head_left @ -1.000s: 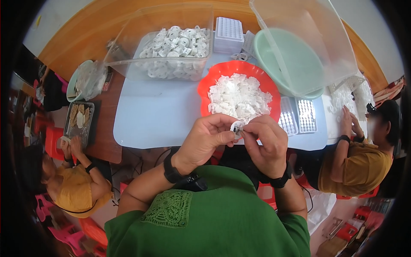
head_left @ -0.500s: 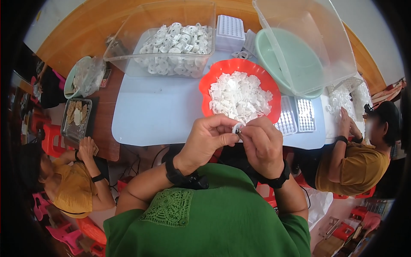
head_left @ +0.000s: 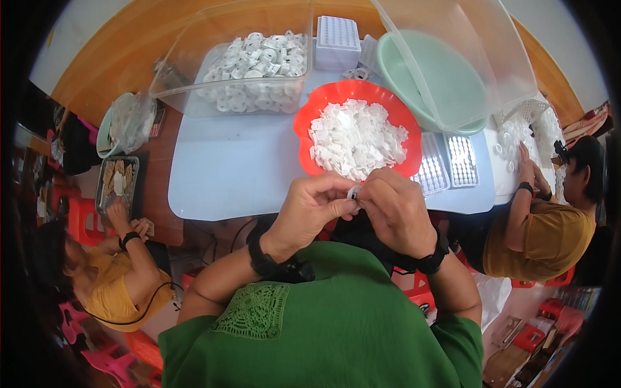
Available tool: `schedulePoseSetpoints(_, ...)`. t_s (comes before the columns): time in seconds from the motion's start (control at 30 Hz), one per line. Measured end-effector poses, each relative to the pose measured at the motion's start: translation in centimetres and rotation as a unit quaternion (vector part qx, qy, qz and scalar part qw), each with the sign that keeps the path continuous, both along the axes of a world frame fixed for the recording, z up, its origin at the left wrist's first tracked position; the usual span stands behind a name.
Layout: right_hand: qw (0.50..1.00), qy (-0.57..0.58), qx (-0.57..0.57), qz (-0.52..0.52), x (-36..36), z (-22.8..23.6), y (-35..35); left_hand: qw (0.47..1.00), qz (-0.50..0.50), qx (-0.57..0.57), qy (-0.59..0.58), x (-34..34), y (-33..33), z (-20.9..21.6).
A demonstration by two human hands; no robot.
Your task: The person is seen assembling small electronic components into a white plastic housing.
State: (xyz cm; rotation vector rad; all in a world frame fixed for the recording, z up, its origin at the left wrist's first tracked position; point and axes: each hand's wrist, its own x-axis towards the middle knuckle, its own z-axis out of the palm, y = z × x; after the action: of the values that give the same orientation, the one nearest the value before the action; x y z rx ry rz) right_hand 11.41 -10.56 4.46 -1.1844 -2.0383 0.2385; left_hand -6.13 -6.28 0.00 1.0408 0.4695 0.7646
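Note:
Between my fingertips, just in front of the red scalloped bowl point(head_left: 299, 127), is a small round white plastic part point(head_left: 354, 192) with a dark spot on it. My left hand point(head_left: 317, 202) pinches it between thumb and fingers. My right hand point(head_left: 396, 205) is closed against the part's right side, its fingertips pressed together; whatever they grip is hidden. White flat plastic pieces point(head_left: 359, 139) are heaped in the bowl. Behind and to the left, a clear plastic bin point(head_left: 169, 94) holds many round white parts point(head_left: 259, 61) like the one in my fingers.
A pale green basin point(head_left: 394, 61) with a clear tub point(head_left: 479, 58) leaning over it stands at back right. Trays of small pieces point(head_left: 462, 158) lie right of the bowl, and stacked white trays point(head_left: 337, 42) behind. One co-worker point(head_left: 537, 226) sits at right, another point(head_left: 123, 278) at left.
My right hand has turned slightly over the part, while my left keeps its pinch. The view has shifted a little. The left co-worker's one hand has reached into the dark tray.

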Motion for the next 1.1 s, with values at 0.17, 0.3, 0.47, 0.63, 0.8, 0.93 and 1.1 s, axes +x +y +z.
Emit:
schedulePoseSetpoints(0.17, 0.999, 0.026, -0.026, -0.017, 0.2, -0.7, -0.1, 1.000, 0.016, 0.024, 0.011, 0.3, -0.1, 0.0)
schedulePoseSetpoints(0.3, 0.996, 0.058, -0.045, -0.054, 0.1, -1.4, -0.3, 0.998, 0.031, 0.041, 0.033, 0.3, 0.0, 0.4)
schedulePoseSetpoints(0.47, 0.993, 0.091, -0.011, -0.069, -0.4, -1.1, -0.6, 0.999, 0.026, 0.012, 0.015, 0.4, 0.1, 0.6)
schedulePoseSetpoints(0.63, 0.992, 0.100, 0.016, -0.073, -0.3, -1.2, -1.0, 1.000, 0.005, 0.009, -0.008, 0.5, 0.3, 0.4)
schedulePoseSetpoints(0.8, 0.994, 0.071, 0.034, -0.071, 0.0, -1.1, -1.3, 1.000, 0.002, -0.006, -0.002, 0.6, 0.1, 0.4)
schedulePoseSetpoints(0.93, 0.996, 0.053, 0.023, -0.068, 0.3, -1.2, -1.2, 1.000, 0.005, 0.013, 0.022, 0.7, -0.1, 0.3)
schedulePoseSetpoints(1.1, 0.978, 0.154, -0.124, -0.066, 1.2, -1.0, -0.9, 0.995, 0.019, 0.090, 0.041, 0.7, 0.1, 0.4)
